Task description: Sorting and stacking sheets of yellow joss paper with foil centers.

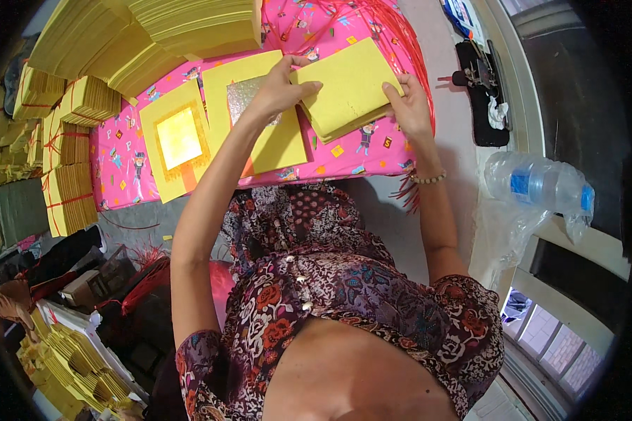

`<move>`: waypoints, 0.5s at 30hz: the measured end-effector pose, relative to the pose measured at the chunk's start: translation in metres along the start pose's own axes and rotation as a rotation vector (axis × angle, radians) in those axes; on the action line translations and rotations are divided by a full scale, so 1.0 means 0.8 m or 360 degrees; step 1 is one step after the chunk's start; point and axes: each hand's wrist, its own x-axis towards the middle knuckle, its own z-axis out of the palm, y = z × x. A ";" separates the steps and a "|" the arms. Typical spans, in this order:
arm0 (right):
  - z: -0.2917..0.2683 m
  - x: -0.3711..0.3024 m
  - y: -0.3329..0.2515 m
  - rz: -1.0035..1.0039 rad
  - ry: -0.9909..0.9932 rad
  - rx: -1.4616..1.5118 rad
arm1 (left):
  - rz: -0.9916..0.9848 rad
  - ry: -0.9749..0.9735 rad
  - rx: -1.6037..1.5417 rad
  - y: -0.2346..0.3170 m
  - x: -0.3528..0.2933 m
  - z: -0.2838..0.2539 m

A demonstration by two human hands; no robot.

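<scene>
My left hand [279, 85] pinches the left edge of a thin stack of yellow paper sheets [349, 88], and my right hand [409, 105] grips the same stack at its lower right corner. The stack is held just above a pink patterned table cover [344, 158]. Under my left hand lies a yellow sheet with a silver foil square [244, 98]. To its left lies another yellow sheet with a gold foil square [179, 138].
Tall piles of yellow paper [189, 24] stand at the back. Bundles tied with red string [70, 189] line the left side. Red strings [393, 28] trail at the back right. A plastic water bottle [537, 184] and a black pouch [484, 105] sit to the right.
</scene>
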 end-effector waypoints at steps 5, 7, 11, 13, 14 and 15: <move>-0.002 0.006 0.049 -0.0141 0.0112 -0.0348 | 0.0108 0.0119 0.0348 -0.046 0.016 0.008; -0.006 0.010 0.072 -0.0205 0.0141 -0.0299 | 0.0110 0.0185 0.0624 -0.049 0.019 0.014; -0.003 0.006 0.069 -0.0219 0.0150 -0.0426 | 0.0121 0.0205 0.0726 -0.037 0.010 0.021; 0.003 -0.004 0.045 -0.0242 0.0151 -0.0647 | 0.0254 0.0270 0.0809 -0.032 0.003 0.025; 0.005 -0.010 0.031 -0.0268 0.0162 -0.0866 | 0.0253 0.0273 0.0808 -0.026 -0.001 0.029; 0.009 -0.016 0.021 -0.0268 0.0160 -0.0867 | 0.0203 0.0287 0.0861 -0.022 -0.004 0.034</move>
